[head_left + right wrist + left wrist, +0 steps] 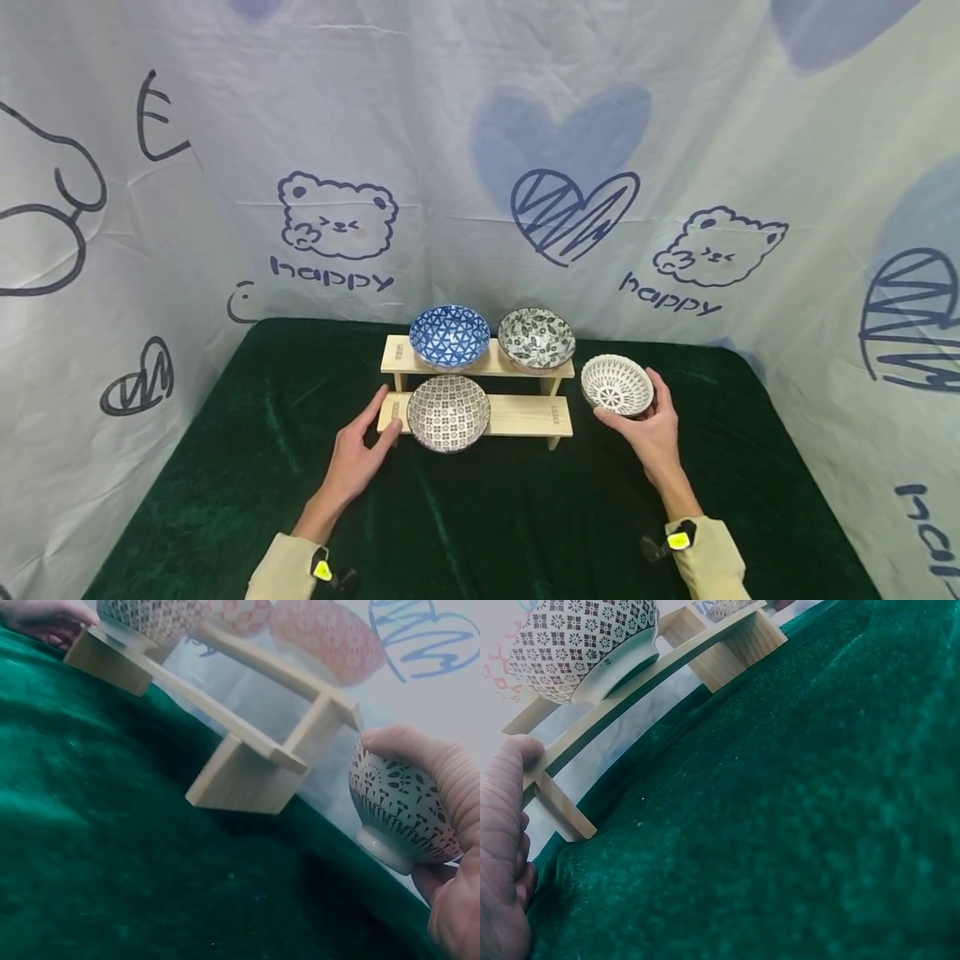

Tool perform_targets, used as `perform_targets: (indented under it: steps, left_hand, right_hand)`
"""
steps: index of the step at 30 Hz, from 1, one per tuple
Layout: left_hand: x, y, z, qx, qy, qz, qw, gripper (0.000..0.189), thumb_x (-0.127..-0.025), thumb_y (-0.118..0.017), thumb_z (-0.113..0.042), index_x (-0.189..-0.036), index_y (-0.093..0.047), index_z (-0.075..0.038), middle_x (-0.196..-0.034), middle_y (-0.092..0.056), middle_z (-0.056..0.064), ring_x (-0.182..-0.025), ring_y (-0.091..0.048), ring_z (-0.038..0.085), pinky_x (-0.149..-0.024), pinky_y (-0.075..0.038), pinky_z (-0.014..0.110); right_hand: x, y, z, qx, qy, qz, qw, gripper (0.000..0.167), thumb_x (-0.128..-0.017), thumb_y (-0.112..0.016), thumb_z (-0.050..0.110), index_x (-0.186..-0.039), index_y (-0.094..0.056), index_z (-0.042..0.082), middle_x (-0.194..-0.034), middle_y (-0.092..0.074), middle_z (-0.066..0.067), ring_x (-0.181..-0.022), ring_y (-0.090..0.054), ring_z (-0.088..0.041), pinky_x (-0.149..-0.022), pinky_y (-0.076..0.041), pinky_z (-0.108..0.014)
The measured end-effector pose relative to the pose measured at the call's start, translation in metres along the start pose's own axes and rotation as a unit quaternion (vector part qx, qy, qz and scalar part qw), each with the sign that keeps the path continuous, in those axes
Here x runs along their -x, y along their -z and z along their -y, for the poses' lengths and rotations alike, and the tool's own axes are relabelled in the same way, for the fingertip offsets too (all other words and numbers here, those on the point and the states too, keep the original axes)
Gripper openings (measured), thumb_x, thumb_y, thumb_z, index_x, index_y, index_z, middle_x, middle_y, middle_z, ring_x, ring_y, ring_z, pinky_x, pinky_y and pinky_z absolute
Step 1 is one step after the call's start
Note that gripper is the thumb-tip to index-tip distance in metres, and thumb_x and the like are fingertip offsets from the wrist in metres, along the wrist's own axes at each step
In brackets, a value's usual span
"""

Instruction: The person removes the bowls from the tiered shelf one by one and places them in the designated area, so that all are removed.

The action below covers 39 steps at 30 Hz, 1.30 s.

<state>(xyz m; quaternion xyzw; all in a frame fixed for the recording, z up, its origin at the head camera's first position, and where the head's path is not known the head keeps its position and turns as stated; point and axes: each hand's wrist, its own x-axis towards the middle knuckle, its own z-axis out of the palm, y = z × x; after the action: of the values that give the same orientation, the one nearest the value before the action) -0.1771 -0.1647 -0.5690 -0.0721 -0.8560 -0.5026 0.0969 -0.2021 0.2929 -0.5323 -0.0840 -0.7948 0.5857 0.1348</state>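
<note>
A two-step wooden display stand (525, 415) stands on the green cloth. My left hand (357, 454) holds the left end of its lower step, thumb (526, 750) at the front edge and index finger toward the back. On that step sits a brown-patterned bowl (448, 414), just right of the hand. A blue bowl (449, 336) and a green leaf-patterned bowl (536, 338) rest on the upper step. Right of the stand, my right hand (654, 429) grips a small white bowl with dark marks (405, 799) by its side, raised off the cloth and tilted toward me.
Dark green velvet cloth (465, 525) covers the table. Behind and at both sides hangs a pale curtain (450, 150) with blue hearts and bear drawings. The right part of the lower step is bare.
</note>
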Motion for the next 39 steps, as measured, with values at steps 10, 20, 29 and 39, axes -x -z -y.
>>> perform_targets:
  steps: [10,20,29,39]
  left_hand:
    - [0.000,-0.001,-0.002,0.003,0.003,-0.001,1.0000,0.067,-0.104,-0.066,-0.039,-0.162,-0.041,-0.015,-0.162,-0.044,0.009,-0.148,-0.044,0.035,-0.120,-0.034,0.061]
    - [-0.001,-0.001,-0.002,0.006,0.004,0.002,1.0000,0.068,-0.104,-0.066,-0.039,-0.162,-0.040,-0.016,-0.163,-0.043,0.008,-0.149,-0.043,0.034,-0.120,-0.033,0.061]
    - [-0.002,-0.004,0.000,0.006,0.008,0.006,0.9999,0.069,-0.104,-0.066,-0.040,-0.162,-0.040,-0.016,-0.164,-0.042,0.007,-0.149,-0.043,0.034,-0.120,-0.033,0.061]
    - [-0.001,-0.003,0.001,0.010,0.003,0.002,0.9999,0.068,-0.103,-0.067,-0.037,-0.162,-0.040,-0.016,-0.163,-0.042,0.007,-0.149,-0.043,0.034,-0.120,-0.033,0.062]
  right_hand:
    - [-0.023,-0.011,-0.017,0.009,-0.011,-0.012,0.9998,0.111,-0.080,-0.093,0.017,-0.165,-0.023,0.014,-0.164,-0.035,-0.016,-0.148,-0.040,-0.034,-0.121,-0.035,-0.054]
    - [-0.034,-0.019,-0.027,-0.003,-0.009,-0.020,0.9998,0.110,-0.079,-0.094,0.018,-0.164,-0.024,0.012,-0.164,-0.036,-0.017,-0.148,-0.039,-0.034,-0.123,-0.034,-0.053]
    - [-0.034,-0.017,-0.035,0.002,-0.012,-0.030,0.9995,0.111,-0.079,-0.094,0.021,-0.164,-0.023,0.013,-0.164,-0.035,-0.017,-0.148,-0.039,-0.035,-0.122,-0.035,-0.054]
    - [-0.033,-0.019,-0.036,-0.023,0.003,-0.001,0.9997,0.112,-0.083,-0.091,0.020,-0.166,-0.016,0.012,-0.165,-0.031,-0.017,-0.149,-0.038,-0.035,-0.122,-0.034,-0.054]
